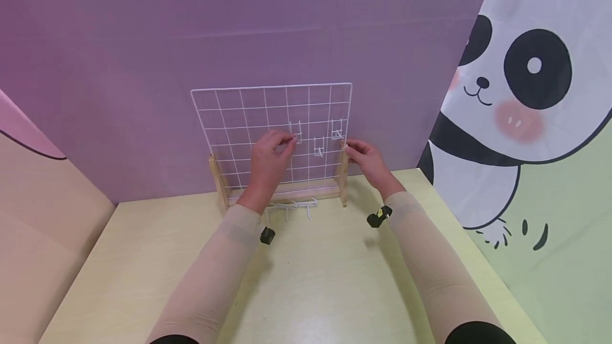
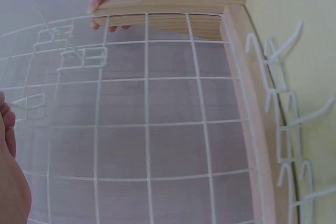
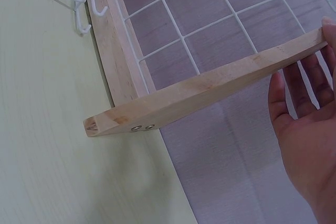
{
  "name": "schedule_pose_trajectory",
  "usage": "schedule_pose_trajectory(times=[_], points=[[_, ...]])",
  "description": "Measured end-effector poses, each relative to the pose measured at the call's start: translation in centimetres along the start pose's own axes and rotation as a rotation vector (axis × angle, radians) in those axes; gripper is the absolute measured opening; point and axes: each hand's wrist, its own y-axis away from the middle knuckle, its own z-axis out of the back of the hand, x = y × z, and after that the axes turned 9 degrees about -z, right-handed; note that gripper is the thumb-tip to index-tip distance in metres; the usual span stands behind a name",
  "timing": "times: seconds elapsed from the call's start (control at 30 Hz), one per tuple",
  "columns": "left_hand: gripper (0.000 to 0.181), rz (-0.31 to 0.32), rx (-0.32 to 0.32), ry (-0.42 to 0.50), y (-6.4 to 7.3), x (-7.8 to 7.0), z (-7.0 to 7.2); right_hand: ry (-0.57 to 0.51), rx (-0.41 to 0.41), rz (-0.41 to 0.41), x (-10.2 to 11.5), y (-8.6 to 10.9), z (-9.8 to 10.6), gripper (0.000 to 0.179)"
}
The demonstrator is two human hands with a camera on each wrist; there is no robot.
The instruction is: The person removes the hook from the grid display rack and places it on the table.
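A white wire grid panel (image 1: 271, 87) stands upright in a wooden stand (image 1: 343, 179). My left hand (image 1: 269, 161) pinches a white wire hook (image 1: 298, 136) at the panel's middle; in the left wrist view this hook (image 2: 35, 106) is on the grid, partly hidden by that hand. To its right, two more hooks hang on the wires, one lower (image 1: 319, 148) and one higher (image 1: 337, 131). My right hand (image 1: 370, 163) grips the top of the stand's right upright between thumb and fingers, as the right wrist view shows with the upright (image 3: 205, 85).
Three loose white hooks (image 2: 283, 124) lie in a row along the front of the stand's base, on the pale wooden table (image 1: 315, 280). Behind the panel hangs a purple backdrop (image 1: 268, 25), and a panda-printed cloth (image 1: 530, 137) is at the right.
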Motion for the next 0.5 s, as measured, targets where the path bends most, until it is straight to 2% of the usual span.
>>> schedule_pose_trajectory(times=[0.1,0.2,0.5], points=[[0.008,-0.055,-0.03,-0.01,-0.38,-0.17,-0.02,-0.011,0.001,0.005,-0.02,-0.07,-0.01,0.04],[0.008,-0.083,-0.043,-0.027,-0.51,-0.35,-0.01,-0.014,0.003,0.003,0.04,-0.05,-0.08,0.04],[0.008,-0.078,-0.033,-0.031,-0.55,-0.85,0.32,-0.009,-0.01,0.004,0.25,0.21,-0.25,0.039]])
